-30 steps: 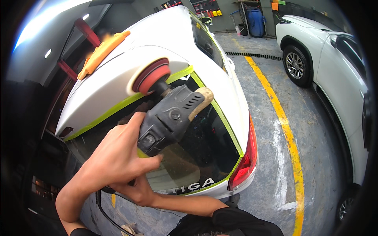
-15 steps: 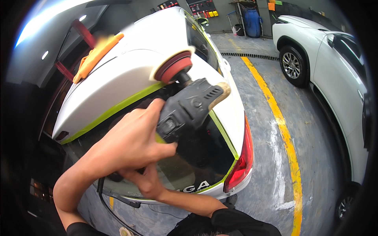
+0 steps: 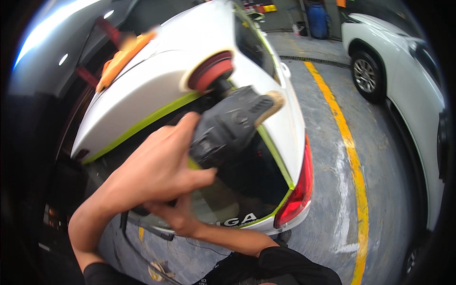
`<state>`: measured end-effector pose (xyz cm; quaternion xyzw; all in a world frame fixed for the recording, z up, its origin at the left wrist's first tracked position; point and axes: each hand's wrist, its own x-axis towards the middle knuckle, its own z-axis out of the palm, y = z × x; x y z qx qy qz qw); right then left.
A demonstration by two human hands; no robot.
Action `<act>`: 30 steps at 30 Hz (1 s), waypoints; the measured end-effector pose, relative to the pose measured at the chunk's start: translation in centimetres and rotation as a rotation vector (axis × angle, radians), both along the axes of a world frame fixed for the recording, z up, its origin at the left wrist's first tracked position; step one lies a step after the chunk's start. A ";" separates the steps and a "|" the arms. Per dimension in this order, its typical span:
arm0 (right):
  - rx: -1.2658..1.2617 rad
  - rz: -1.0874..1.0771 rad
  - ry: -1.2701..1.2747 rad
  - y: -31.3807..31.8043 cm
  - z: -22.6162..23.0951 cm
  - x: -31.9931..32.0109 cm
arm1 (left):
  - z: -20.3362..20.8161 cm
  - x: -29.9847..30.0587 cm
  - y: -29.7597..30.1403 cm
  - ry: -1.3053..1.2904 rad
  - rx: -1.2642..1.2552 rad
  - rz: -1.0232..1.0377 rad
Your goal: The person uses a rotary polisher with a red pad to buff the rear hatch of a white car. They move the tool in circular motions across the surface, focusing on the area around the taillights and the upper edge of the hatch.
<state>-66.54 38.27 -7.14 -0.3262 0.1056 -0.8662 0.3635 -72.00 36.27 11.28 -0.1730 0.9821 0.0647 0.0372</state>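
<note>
My left hand (image 3: 159, 164) wraps round the dark body of a power polisher (image 3: 228, 123). Lower down, my right hand (image 3: 178, 217) reaches across from the right and closes at the tool's rear end, its fingers partly hidden behind the left hand. The polisher's red and black backing plate carries a pale round pad (image 3: 192, 76), tilted against the white rear edge of a car's roof (image 3: 156, 90). Below it, green masking tape (image 3: 152, 118) borders the dark rear window (image 3: 237, 175). Whether the pad spins cannot be made out.
An orange cloth (image 3: 121, 59) lies on the roof's left side. A black cord (image 3: 128, 242) hangs down past the bumper. On the right stands another white car (image 3: 384, 47), beyond a yellow floor line (image 3: 339, 118). A blue barrel (image 3: 317, 21) is at the back.
My view has shifted, so both cars and the floor line appear farther right. Both hands keep their hold on the polisher, and its pad stays at the roof's rear edge.
</note>
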 end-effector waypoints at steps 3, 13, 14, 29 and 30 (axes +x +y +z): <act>-0.089 0.088 -0.042 0.9 0.6 -1.2 | 0.3 0.3 0.1 -0.049 -0.008 0.037; -0.072 0.146 0.051 -1.0 0.6 4.4 | 1.0 6.5 -1.0 0.085 0.101 0.088; -0.036 0.159 0.082 -1.1 0.4 5.4 | 1.1 7.3 -0.9 0.105 0.166 0.136; -0.086 0.000 -0.027 -2.0 0.4 3.5 | 1.0 4.9 -2.1 0.002 0.056 -0.013; -0.097 0.000 -0.041 -1.9 0.5 3.1 | 1.0 4.4 -2.1 -0.001 0.050 -0.020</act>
